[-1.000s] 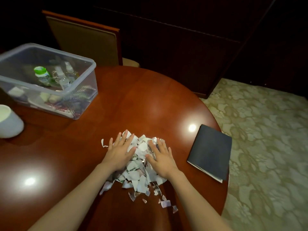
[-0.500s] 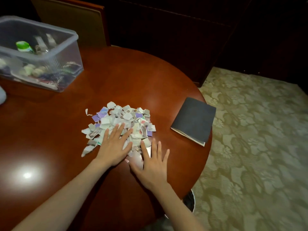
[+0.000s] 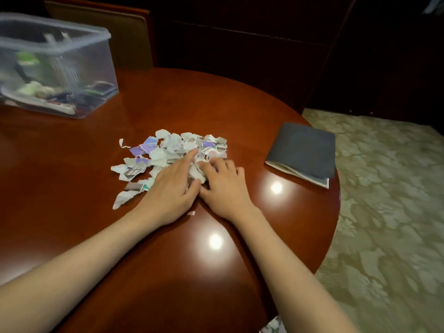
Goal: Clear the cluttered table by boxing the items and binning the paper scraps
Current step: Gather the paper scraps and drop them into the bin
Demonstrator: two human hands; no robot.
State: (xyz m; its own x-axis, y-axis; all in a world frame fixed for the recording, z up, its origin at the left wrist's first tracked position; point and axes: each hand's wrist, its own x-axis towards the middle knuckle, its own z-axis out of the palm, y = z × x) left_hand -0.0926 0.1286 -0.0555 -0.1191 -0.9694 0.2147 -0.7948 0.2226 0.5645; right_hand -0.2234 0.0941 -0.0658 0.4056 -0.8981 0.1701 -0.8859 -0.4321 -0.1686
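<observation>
A heap of torn paper scraps (image 3: 168, 152), white with some purple and grey pieces, lies in the middle of the round wooden table (image 3: 240, 121). My left hand (image 3: 171, 188) rests flat on the near side of the heap, fingers spread. My right hand (image 3: 223, 186) is beside it on the heap's right near edge, fingers curled around some scraps. The two hands touch at the thumbs. A clear plastic box (image 3: 55, 66) holding bottles and other small items stands at the far left.
A dark notebook (image 3: 304, 152) lies near the table's right edge. A single small scrap (image 3: 191, 213) sits between my wrists. A wooden chair (image 3: 101, 27) stands behind the box. Patterned carpet (image 3: 384, 212) lies to the right, dark cabinets beyond.
My right hand has moved from the bare wood up onto the right edge of the heap and curled its fingers. My left hand has slid right on the scraps. The view has shifted slightly.
</observation>
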